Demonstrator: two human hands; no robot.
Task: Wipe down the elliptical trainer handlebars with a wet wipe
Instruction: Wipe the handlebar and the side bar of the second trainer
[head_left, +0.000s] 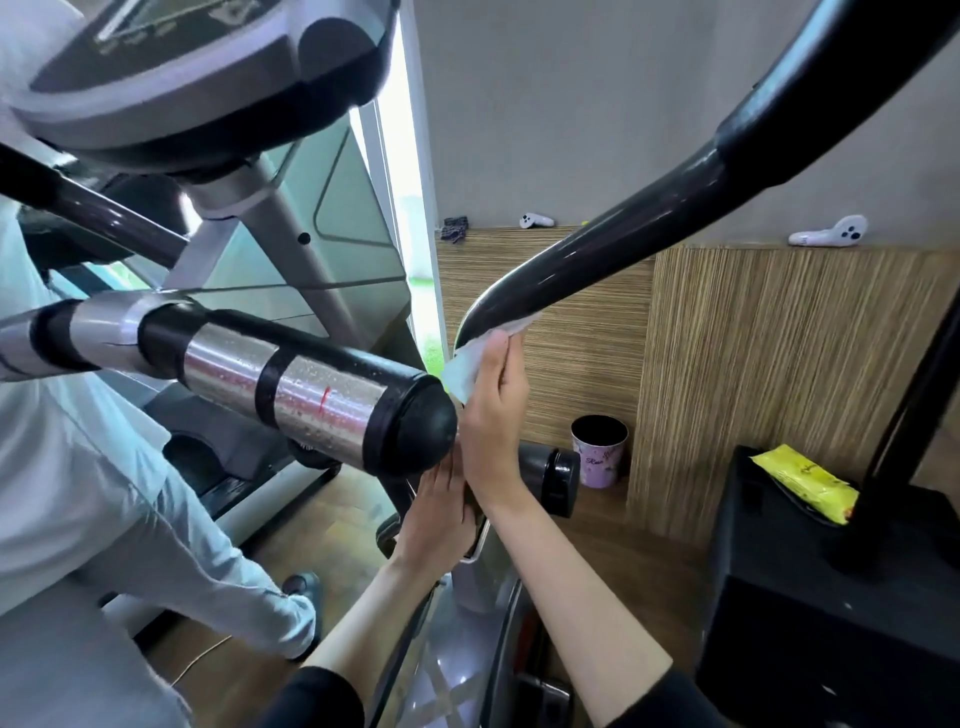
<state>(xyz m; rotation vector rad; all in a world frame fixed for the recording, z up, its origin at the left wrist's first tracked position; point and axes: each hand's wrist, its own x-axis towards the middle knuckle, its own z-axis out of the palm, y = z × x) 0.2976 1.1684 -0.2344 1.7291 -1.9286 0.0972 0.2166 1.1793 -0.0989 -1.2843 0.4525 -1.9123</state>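
A long black curved handlebar (649, 228) sweeps from the upper right down to the middle of the view. My right hand (493, 410) holds a white wet wipe (467, 364) against the bar's lower bend. Closer to me, a fixed grip (291, 379) with silver sensor plates and a black end cap juts in from the left. My left hand (436, 514) reaches up below that end cap, its fingertips hidden behind the cap, so I cannot see what it touches.
Another person in pale clothes (78, 467) stands at the left by the console (208, 67). A purple bin (600, 452) sits on the wooden floor. A yellow wipes pack (805, 483) lies on a black box (831, 597) at the right. Wood panelling backs the scene.
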